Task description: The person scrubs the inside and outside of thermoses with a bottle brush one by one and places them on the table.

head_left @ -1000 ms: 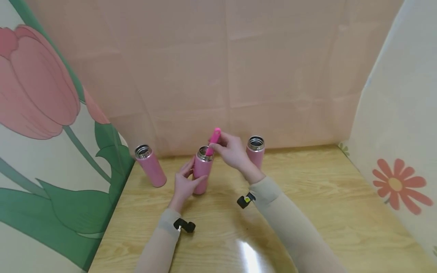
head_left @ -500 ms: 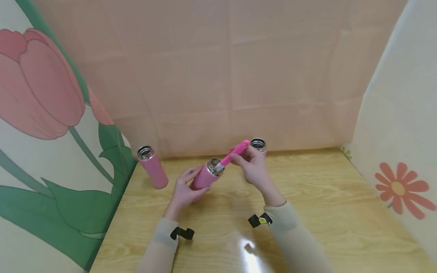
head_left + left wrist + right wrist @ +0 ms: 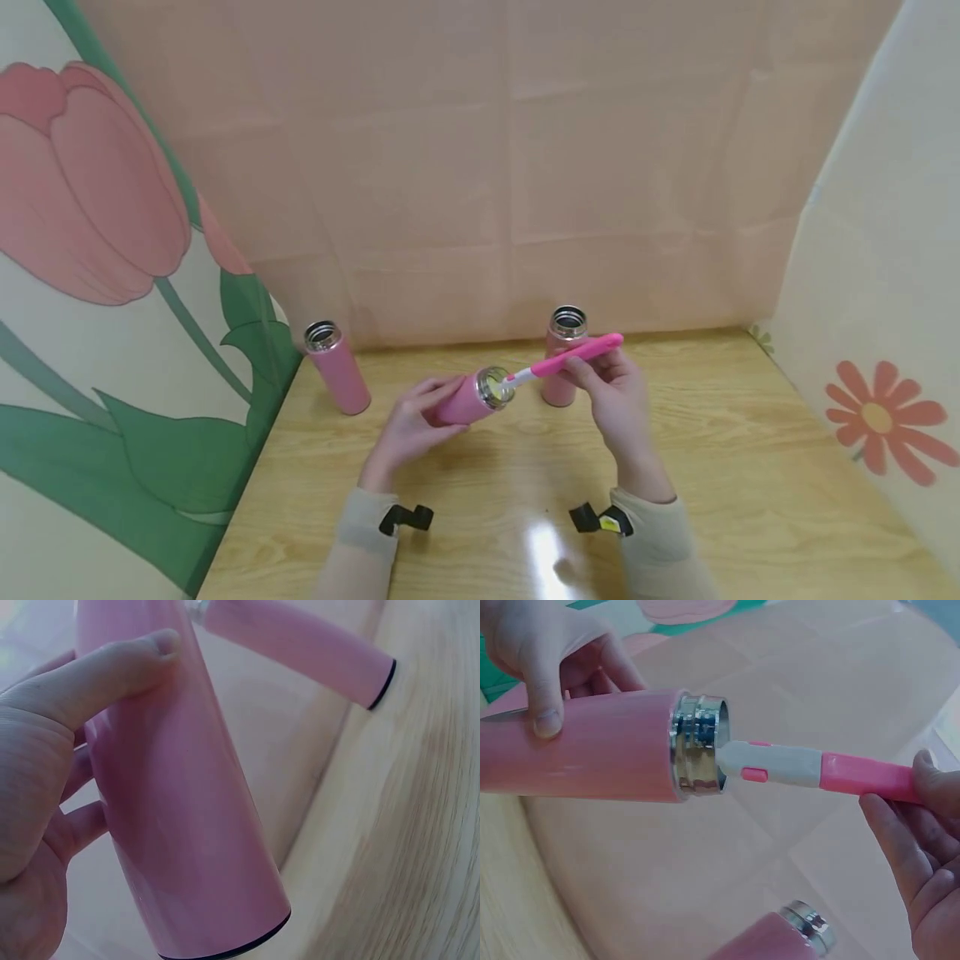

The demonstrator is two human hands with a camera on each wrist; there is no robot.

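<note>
My left hand (image 3: 408, 425) grips a pink metal bottle (image 3: 459, 405) round its body, thumb along the near side. The bottle is tilted, its open steel mouth facing right; its dark-edged base shows in the left wrist view. From the right, my right hand (image 3: 622, 408) pinches the pink handle of a bottle brush (image 3: 866, 775) between thumb and fingers. The brush's white neck, with pink buttons, runs into the bottle mouth. Something yellowish shows just inside the rim in the head view, while the rest of the brush head is hidden.
A second open pink bottle (image 3: 340, 371) stands at the back left of the wooden table (image 3: 750, 467). Another open pink bottle (image 3: 558, 390) is upright behind my right hand. Pink sheeting (image 3: 420, 167) hangs along the table's back edge, with patterned walls at both sides.
The held bottle has tipped from nearly upright to leaning right. My right hand has moved right and down with the brush, drawing its white neck partly out of the mouth.
</note>
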